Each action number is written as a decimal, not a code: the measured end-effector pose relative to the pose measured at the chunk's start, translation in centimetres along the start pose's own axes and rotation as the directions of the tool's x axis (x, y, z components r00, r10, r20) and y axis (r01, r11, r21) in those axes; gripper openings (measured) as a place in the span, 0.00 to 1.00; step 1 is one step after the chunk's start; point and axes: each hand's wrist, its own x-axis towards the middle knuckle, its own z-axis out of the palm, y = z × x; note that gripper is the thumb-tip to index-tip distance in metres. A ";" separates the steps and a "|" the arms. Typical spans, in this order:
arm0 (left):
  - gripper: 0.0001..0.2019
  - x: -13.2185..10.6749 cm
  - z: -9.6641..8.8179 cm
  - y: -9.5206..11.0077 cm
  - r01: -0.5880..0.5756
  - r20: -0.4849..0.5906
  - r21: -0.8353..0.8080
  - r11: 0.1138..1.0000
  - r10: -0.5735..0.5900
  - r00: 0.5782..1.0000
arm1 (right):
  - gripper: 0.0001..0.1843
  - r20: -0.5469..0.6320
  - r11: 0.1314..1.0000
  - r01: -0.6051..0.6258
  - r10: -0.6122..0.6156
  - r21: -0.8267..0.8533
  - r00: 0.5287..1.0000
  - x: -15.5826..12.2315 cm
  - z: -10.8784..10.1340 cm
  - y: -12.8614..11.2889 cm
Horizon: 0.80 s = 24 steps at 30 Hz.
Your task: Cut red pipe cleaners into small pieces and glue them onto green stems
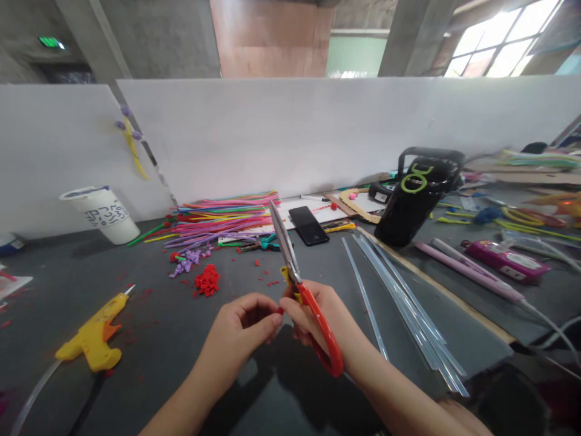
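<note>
My right hand (324,315) grips red-handled scissors (295,278) whose closed blades point up and away. My left hand (247,330) is curled in a pinch, its fingertips meeting the right hand's on a tiny red piece (280,311). Both hands hover over the dark grey table (181,339). A small heap of red cut pieces (207,281) lies just beyond the left hand, with purple curled bits (188,261) beside it.
A yellow glue gun (95,333) lies at the left. Colourful straws (222,217) are piled at the back, beside a black phone (308,224), a white cup (105,213) and a black bottle (415,194). Clear glue sticks (399,297) lie to the right.
</note>
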 end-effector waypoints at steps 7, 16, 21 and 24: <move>0.04 -0.2 0.3 0.4 -0.046 -0.103 0.196 0.980 0.067 0.992 | 0.05 -0.015 0.988 0.098 -0.101 -0.121 0.995 0.3 0.3 1.0; 0.03 -0.4 -0.4 0.2 -0.087 -0.161 -0.145 0.986 0.063 0.985 | 0.13 0.010 0.827 0.269 -0.304 -0.494 0.952 -0.9 -1.1 0.5; 0.03 -0.8 -0.7 0.9 -0.149 -0.240 -0.407 0.901 0.051 0.969 | 0.18 0.061 0.622 0.305 -0.382 -0.721 0.922 -2.2 -1.6 1.5; 0.02 -1.0 -0.6 1.2 -0.182 -0.279 -0.436 0.881 0.060 0.959 | 0.20 0.085 0.501 0.313 -0.426 -0.807 0.901 -2.3 -1.7 2.5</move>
